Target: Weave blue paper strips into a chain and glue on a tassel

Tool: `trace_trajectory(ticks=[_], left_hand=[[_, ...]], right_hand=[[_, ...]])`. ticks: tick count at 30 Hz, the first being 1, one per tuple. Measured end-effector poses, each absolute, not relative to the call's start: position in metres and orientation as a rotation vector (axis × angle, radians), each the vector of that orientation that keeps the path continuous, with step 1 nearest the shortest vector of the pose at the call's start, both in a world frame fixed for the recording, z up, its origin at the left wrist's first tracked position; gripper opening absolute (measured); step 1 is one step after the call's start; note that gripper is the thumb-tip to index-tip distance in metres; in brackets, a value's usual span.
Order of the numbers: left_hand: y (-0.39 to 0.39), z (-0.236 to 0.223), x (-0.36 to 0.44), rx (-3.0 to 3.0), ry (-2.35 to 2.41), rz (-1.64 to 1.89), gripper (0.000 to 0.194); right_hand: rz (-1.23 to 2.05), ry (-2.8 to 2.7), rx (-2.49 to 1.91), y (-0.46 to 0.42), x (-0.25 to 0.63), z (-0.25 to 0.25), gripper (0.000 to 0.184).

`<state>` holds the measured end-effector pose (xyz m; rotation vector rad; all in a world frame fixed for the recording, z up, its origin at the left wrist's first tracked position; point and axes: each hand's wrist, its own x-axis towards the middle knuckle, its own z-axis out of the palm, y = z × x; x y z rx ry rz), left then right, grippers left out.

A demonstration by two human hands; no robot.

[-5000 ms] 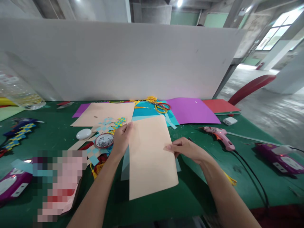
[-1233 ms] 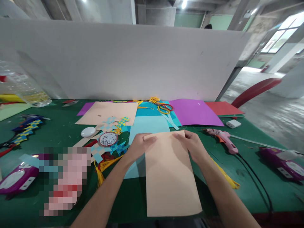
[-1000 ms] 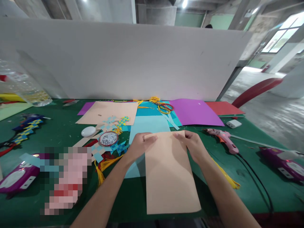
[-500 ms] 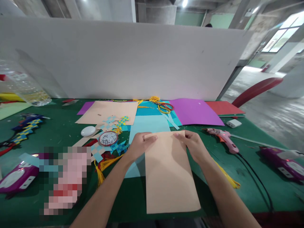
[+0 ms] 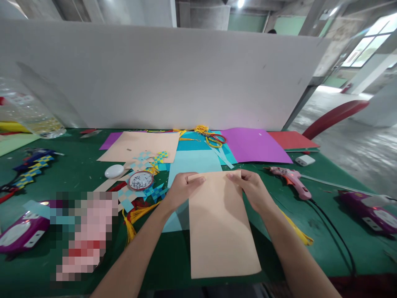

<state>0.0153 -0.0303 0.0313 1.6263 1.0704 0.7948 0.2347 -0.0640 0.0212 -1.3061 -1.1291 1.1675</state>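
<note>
A tan sheet of paper [image 5: 221,231] hangs between my two hands over the near side of the green table. My left hand [image 5: 182,190] pinches its upper left corner, thumb on top. At the upper right corner my right hand [image 5: 251,188] pinches it the same way. Beneath and beyond it lies a light blue sheet [image 5: 195,161], partly covered by the tan one. Scissors [image 5: 215,140] with red and yellow handles rest on blue paper behind, beside thin light blue strips [image 5: 225,158].
A pink glue gun [image 5: 291,180] with a black cord lies right, near a purple power strip [image 5: 369,211]. Purple card [image 5: 256,145] is at the back. Left are woven paper pieces, a round dish of beads [image 5: 141,181], yellow tassels [image 5: 132,223] and a plastic bottle [image 5: 34,109].
Hardly anything differs. Both hands keep the same pinch on the tan paper, and the whole view has shifted very slightly.
</note>
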Motion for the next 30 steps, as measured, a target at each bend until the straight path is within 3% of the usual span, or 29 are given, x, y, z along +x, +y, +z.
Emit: trace_trajectory(ticks=[20, 30], left_hand=[[-0.0258, 0.0260, 0.0116, 1.671, 1.092, 0.935, 0.050], [-0.0264, 0.0297, 0.0113, 1.691, 1.181, 0.974, 0.049]], right_hand=[[1.163, -1.060, -1.277, -0.0625, 0.2393, 0.0199, 0.029], [0.998, -1.202, -1.339, -0.0625, 0.2410, 0.0219, 0.045]])
